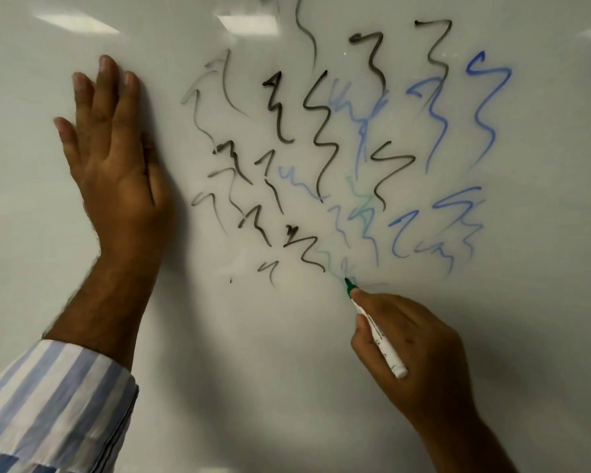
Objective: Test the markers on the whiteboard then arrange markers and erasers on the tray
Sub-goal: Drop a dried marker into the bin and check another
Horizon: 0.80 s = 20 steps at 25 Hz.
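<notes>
The whiteboard (253, 353) fills the whole view. Many black, blue and faint green squiggles (338, 158) cover its upper middle and right. My right hand (417, 349) grips a white marker with a green tip (377, 331), and the tip touches the board at the lower end of a pale green line. My left hand (113, 165) lies flat against the board to the left of the squiggles, fingers spread and pointing up, holding nothing. No tray, eraser or other marker is in view.
A blue and white striped sleeve (48, 404) covers my left forearm at the lower left. Ceiling lights (246, 23) reflect off the top of the board. The board's left side and lower part carry no marks.
</notes>
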Available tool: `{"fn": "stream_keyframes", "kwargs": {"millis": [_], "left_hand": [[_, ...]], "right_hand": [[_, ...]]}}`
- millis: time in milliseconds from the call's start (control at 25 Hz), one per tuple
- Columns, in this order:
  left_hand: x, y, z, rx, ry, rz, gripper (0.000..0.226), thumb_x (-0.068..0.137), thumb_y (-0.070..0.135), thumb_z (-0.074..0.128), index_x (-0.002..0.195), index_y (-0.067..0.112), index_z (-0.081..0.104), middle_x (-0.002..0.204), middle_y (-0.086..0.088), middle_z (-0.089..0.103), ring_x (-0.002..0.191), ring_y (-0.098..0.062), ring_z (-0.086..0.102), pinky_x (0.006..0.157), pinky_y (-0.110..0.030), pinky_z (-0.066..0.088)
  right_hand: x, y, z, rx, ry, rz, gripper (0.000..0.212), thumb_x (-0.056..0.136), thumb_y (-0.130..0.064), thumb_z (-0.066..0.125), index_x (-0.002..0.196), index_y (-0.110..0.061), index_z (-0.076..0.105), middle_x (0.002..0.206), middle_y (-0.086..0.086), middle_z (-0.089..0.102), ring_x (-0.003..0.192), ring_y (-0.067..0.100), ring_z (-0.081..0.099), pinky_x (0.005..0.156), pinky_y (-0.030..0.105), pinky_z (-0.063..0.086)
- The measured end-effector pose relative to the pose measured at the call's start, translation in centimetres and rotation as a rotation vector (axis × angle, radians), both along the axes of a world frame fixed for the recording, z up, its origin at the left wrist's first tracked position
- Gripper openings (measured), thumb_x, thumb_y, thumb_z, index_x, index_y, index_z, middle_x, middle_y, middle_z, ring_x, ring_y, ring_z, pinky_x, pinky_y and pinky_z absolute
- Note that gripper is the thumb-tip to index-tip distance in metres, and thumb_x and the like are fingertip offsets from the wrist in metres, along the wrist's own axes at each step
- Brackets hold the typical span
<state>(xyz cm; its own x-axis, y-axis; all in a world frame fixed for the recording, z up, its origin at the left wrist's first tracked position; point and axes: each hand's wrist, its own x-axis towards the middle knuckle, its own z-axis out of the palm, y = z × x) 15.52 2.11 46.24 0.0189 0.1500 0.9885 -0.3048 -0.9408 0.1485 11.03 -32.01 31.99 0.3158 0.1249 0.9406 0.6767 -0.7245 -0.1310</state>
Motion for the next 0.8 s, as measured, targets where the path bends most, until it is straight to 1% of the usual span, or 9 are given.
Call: {"fn": "stream_keyframes", "kwargs": {"millis": [120,240,320,440,480,560,600,680,800], "left_hand": [[-0.2,-0.3,-1.2,-0.015,0.010,-0.002,0.054,0.110,0.003,0.034,0.164,0.011,0.035,0.173,-0.012,0.029,0.163,-0.036,0.017,0.131,-0.056,0.004],[-0.1,-0.3,-2.5,-0.024,0.023,0.003,0.055,0.110,0.002,0.033,0.164,0.011,0.034,0.173,-0.013,0.027,0.163,-0.036,0.016,0.131,-0.056,0.003],[0.1,-0.3,-3.3,-0.032,0.033,0.006,0.055,0.110,0.003,0.033,0.165,0.012,0.032,0.174,-0.012,0.026,0.163,-0.035,0.015,0.131,-0.060,0.003],[0.1,-0.5,-4.1,-0.044,0.041,-0.008,0.056,0.110,0.003,0.033,0.165,0.012,0.032,0.174,-0.013,0.026,0.163,-0.036,0.015,0.130,-0.063,0.005],[0.1,-0.6,-4.3,-0.044,0.040,-0.015,0.056,0.109,0.002,0.034,0.165,0.011,0.032,0.173,-0.014,0.026,0.163,-0.037,0.015,0.130,-0.064,0.005],[0.0,-0.6,-4.5,-0.044,0.041,-0.022,0.057,0.108,0.001,0.034,0.164,0.010,0.033,0.173,-0.016,0.027,0.162,-0.039,0.016,0.130,-0.064,0.006],[0.0,-0.6,-4.8,-0.045,0.045,-0.025,0.057,0.108,0.001,0.033,0.165,0.011,0.032,0.173,-0.016,0.027,0.162,-0.039,0.016,0.130,-0.065,0.006],[0.0,-0.8,-5.4,-0.052,0.056,-0.030,0.058,0.108,0.001,0.033,0.165,0.011,0.032,0.173,-0.015,0.026,0.163,-0.038,0.016,0.129,-0.065,0.006],[-0.1,-1.1,-6.3,-0.065,0.051,-0.034,0.057,0.108,0.000,0.033,0.164,0.009,0.032,0.173,-0.016,0.026,0.162,-0.039,0.015,0.129,-0.066,0.006]], "right_hand": [[-0.2,-1.3,-1.3,0.060,-0.005,-0.062,0.020,0.094,-0.012,0.066,0.104,-0.004,0.081,0.093,0.006,0.077,0.080,0.028,0.073,0.074,0.039,0.060],[-0.3,-2.1,-2.6,0.054,0.095,-0.086,0.020,0.091,-0.016,0.060,0.089,-0.009,0.079,0.076,0.000,0.070,0.064,0.026,0.066,0.060,0.035,0.054],[-0.6,-2.5,-3.2,0.172,0.102,-0.054,0.020,0.094,-0.016,0.061,0.093,-0.006,0.079,0.081,0.000,0.071,0.068,0.022,0.066,0.066,0.032,0.055],[-0.4,-2.5,-2.8,0.366,0.045,-0.036,0.024,0.098,-0.013,0.063,0.113,0.001,0.077,0.103,0.003,0.074,0.090,0.019,0.070,0.088,0.027,0.055],[-0.3,-2.3,-2.4,0.361,0.036,-0.021,0.025,0.099,-0.012,0.064,0.117,0.001,0.076,0.108,0.004,0.074,0.095,0.019,0.071,0.092,0.028,0.055],[-0.1,-1.5,-2.4,0.210,0.030,0.015,0.025,0.100,-0.013,0.065,0.118,0.000,0.076,0.111,0.006,0.075,0.099,0.023,0.073,0.092,0.034,0.058],[-0.1,-1.3,-2.6,0.130,0.023,0.008,0.024,0.100,-0.013,0.066,0.117,-0.001,0.077,0.110,0.006,0.076,0.098,0.025,0.074,0.089,0.037,0.060],[-0.1,-1.6,-2.9,0.099,0.009,-0.041,0.021,0.099,-0.013,0.066,0.113,-0.002,0.078,0.104,0.007,0.077,0.092,0.028,0.074,0.082,0.040,0.060],[-0.4,-1.4,-4.3,0.014,0.041,-0.118,0.022,0.095,-0.016,0.062,0.104,-0.009,0.081,0.091,0.001,0.075,0.079,0.024,0.071,0.069,0.036,0.059]]}}
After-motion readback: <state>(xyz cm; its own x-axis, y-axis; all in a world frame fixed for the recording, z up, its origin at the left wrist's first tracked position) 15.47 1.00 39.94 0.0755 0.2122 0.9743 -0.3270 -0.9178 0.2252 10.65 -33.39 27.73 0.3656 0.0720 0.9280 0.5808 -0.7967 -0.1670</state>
